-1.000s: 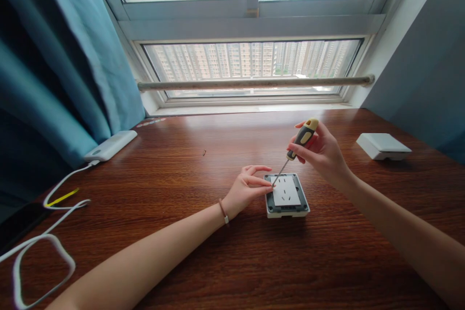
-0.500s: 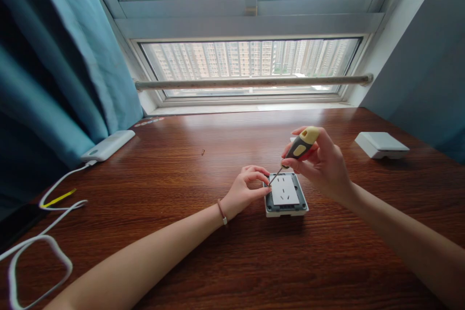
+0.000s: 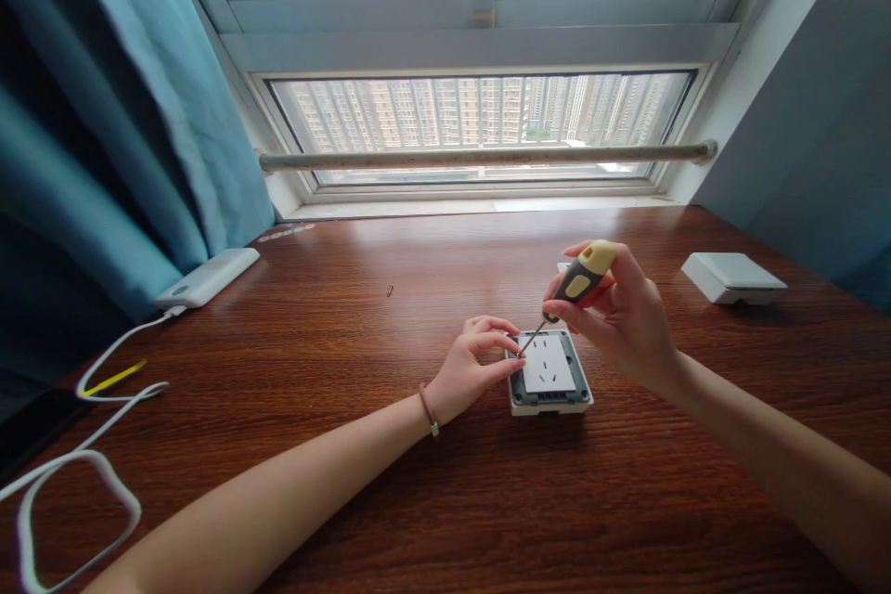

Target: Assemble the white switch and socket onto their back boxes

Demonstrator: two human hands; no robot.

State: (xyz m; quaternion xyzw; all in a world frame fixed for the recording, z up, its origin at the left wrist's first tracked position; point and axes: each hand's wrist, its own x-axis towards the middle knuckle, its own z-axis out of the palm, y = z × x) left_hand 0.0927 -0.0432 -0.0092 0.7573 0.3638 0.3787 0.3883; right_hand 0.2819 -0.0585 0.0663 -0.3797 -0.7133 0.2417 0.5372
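A white wall socket [image 3: 548, 365] with a grey frame lies face up on the wooden table, its cover plate off. My right hand [image 3: 632, 323] grips a screwdriver [image 3: 583, 277] by its yellow and grey handle, the shaft slanting down to the socket's left edge. Right at the tip, the thumb and forefinger of my left hand [image 3: 468, 369] are pinched together over that edge. Whatever small thing they hold is too tiny to make out. A small brass-coloured screw [image 3: 390, 290] lies on the table farther back, to the left.
At the right stands a white square box-like piece [image 3: 734, 277]. A white power bank-like device [image 3: 209, 280] with a white cable [image 3: 135, 520] sits by the blue curtain [image 3: 209, 158]. Near it lies a thin yellow object [image 3: 115, 380]. Part of a white item shows behind my right hand.
Almost nothing differs. The screwdriver and both hands appear very slightly farther right, with the tip still at the socket's left edge.
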